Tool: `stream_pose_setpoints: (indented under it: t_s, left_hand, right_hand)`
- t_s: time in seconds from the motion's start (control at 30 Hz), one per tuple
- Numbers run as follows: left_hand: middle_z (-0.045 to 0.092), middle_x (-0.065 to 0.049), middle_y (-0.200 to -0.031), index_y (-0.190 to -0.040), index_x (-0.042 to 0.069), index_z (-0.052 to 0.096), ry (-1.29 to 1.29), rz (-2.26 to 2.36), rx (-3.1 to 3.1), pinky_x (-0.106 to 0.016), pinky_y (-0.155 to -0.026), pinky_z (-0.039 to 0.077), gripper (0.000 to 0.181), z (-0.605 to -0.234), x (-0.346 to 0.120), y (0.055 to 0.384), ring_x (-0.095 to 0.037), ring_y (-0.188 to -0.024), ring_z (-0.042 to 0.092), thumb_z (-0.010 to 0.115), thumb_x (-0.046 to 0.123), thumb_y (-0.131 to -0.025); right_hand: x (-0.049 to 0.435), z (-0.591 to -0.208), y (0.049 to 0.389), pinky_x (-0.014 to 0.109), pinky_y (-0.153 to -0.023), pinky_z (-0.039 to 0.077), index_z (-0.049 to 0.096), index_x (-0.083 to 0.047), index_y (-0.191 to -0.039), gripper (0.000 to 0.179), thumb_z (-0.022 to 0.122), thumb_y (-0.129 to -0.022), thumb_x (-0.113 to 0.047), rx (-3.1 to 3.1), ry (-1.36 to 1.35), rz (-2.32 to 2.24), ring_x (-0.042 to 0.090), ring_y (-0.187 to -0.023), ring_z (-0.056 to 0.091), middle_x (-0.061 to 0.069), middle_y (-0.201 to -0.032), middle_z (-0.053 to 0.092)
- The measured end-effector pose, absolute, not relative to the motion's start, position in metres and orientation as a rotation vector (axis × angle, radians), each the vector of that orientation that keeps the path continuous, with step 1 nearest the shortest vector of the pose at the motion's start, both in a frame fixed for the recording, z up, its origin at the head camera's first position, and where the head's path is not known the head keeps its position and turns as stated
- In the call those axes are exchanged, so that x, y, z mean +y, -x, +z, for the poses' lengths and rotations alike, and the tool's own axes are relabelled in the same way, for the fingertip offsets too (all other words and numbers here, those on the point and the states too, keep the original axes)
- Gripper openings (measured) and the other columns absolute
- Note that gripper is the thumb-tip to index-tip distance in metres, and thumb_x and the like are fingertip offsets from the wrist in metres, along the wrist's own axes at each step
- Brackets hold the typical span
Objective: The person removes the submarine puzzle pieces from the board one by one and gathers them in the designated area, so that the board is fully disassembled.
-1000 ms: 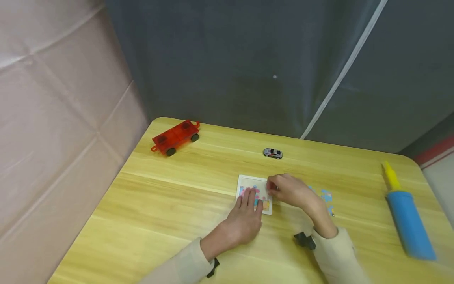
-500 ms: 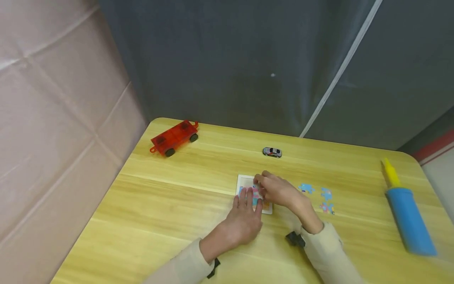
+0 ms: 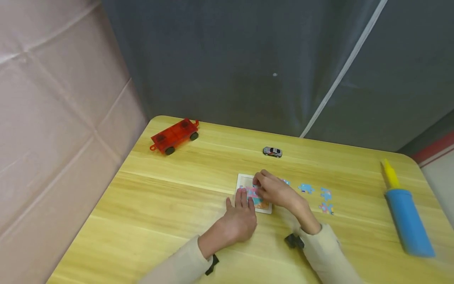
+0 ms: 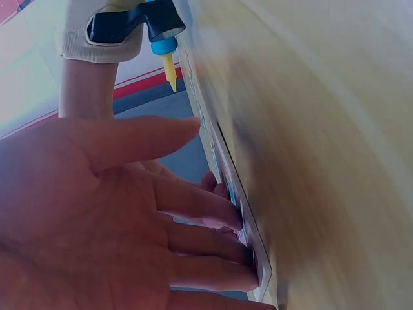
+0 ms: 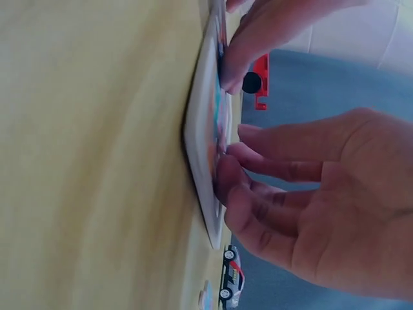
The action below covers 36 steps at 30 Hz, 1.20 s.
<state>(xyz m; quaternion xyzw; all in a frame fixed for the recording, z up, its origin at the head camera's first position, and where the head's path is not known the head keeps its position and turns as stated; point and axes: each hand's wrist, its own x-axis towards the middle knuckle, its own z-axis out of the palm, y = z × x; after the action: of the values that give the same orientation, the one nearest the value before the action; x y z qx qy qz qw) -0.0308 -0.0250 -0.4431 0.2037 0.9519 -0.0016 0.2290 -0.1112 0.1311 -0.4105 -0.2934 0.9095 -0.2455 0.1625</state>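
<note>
A small white-rimmed puzzle tray (image 3: 264, 211) lies on the table, partly filled with pink, blue and orange puzzle pieces (image 3: 252, 193). My left hand (image 3: 241, 221) rests its straight fingertips on the tray's near-left part; the left wrist view shows that palm (image 4: 122, 213) and its fingers reaching over the rim. From the right, my right hand (image 3: 274, 189) bends its fingers down onto the tray. In the right wrist view its thumb and curled fingers (image 5: 258, 213) pinch at a puzzle piece low against the tray, mostly hidden by the fingertips.
Several loose puzzle pieces (image 3: 306, 188) lie right of the tray. Behind it stands a small silver toy car (image 3: 272, 152). A red wheeled toy wagon (image 3: 175, 136) sits at the back left, and a blue-and-yellow hand pump (image 3: 409, 221) lies at the right edge.
My right hand has moved left over the tray, uncovering loose pieces on the right. My left hand has drawn back slightly, showing more of the puzzle.
</note>
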Motion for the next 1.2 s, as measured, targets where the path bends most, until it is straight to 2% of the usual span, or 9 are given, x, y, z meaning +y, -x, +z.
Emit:
stream_pose_setpoints:
  t_s: [0.17,0.3,0.5,0.7,0.87,0.97,1.2]
  left_hand:
    - [0.017,-0.031,-0.179,-0.17,-0.003,0.033,-0.54,-0.049,2.589,-0.068,-0.123,0.039,0.065,-0.429,-0.021,0.029,-0.048,-0.168,0.014,0.045,0.034,-0.117]
    - [0.018,-0.031,-0.179,-0.17,-0.002,0.033,-0.537,-0.07,2.58,-0.069,-0.123,0.039,0.066,-0.422,-0.019,0.028,-0.048,-0.168,0.014,0.048,0.033,-0.116]
    - [0.019,-0.031,-0.179,-0.17,-0.002,0.034,-0.54,-0.085,2.588,-0.071,-0.121,0.039,0.066,-0.424,-0.018,0.028,-0.048,-0.168,0.014,0.048,0.034,-0.116]
    - [0.018,-0.032,-0.178,-0.17,-0.002,0.032,-0.532,-0.114,2.586,-0.069,-0.123,0.039,0.065,-0.418,-0.018,0.025,-0.048,-0.168,0.014,0.048,0.03,-0.116]
    - [0.02,-0.034,-0.177,-0.169,-0.005,0.034,-0.556,-0.07,2.592,-0.057,-0.127,0.038,0.06,-0.413,-0.021,0.023,-0.05,-0.167,0.017,0.043,0.024,-0.116]
    - [0.024,-0.034,-0.176,-0.168,-0.005,0.036,-0.569,-0.086,2.598,-0.05,-0.129,0.038,0.059,-0.406,-0.022,0.022,-0.049,-0.166,0.021,0.043,0.023,-0.116]
    - [0.024,-0.033,-0.176,-0.168,-0.004,0.037,-0.576,-0.074,2.605,-0.05,-0.129,0.038,0.059,-0.399,-0.025,0.021,-0.049,-0.167,0.021,0.043,0.026,-0.117]
  right_hand:
    - [0.128,-0.413,0.112,0.028,-0.07,0.05,0.065,0.002,-0.11,0.005,0.065,-0.105,0.003,2.591,0.758,-0.81,0.014,-0.078,0.055,0.006,-0.095,0.062]
    - [0.126,-0.416,0.113,0.026,-0.064,0.05,0.065,0.003,-0.11,0.006,0.062,-0.106,0.006,2.56,0.679,-0.934,0.011,-0.067,0.057,0.006,-0.084,0.066]
    - [0.131,-0.416,0.115,0.025,-0.063,0.052,0.066,0.002,-0.108,0.008,0.062,-0.105,0.009,2.569,0.629,-1.006,0.013,-0.065,0.061,0.009,-0.085,0.069]
    - [0.167,-0.401,0.121,0.027,-0.062,0.056,0.066,0.005,-0.105,0.009,0.064,-0.101,0.013,2.561,0.557,-1.046,0.015,-0.068,0.065,0.012,-0.084,0.07]
    - [0.217,-0.389,0.117,0.034,-0.06,0.063,0.058,0.009,-0.105,0.01,0.062,-0.099,0.016,2.361,0.465,-1.038,0.019,-0.066,0.069,0.013,-0.081,0.068]
    - [0.24,-0.386,0.115,0.035,-0.059,0.063,0.054,0.008,-0.106,0.013,0.059,-0.098,0.017,2.304,0.391,-1.016,0.022,-0.065,0.069,0.013,-0.08,0.067]
    - [0.256,-0.389,0.115,0.035,-0.061,0.062,0.052,0.005,-0.099,0.015,0.057,-0.095,0.018,2.332,0.277,-0.897,0.021,-0.065,0.069,0.013,-0.08,0.066]
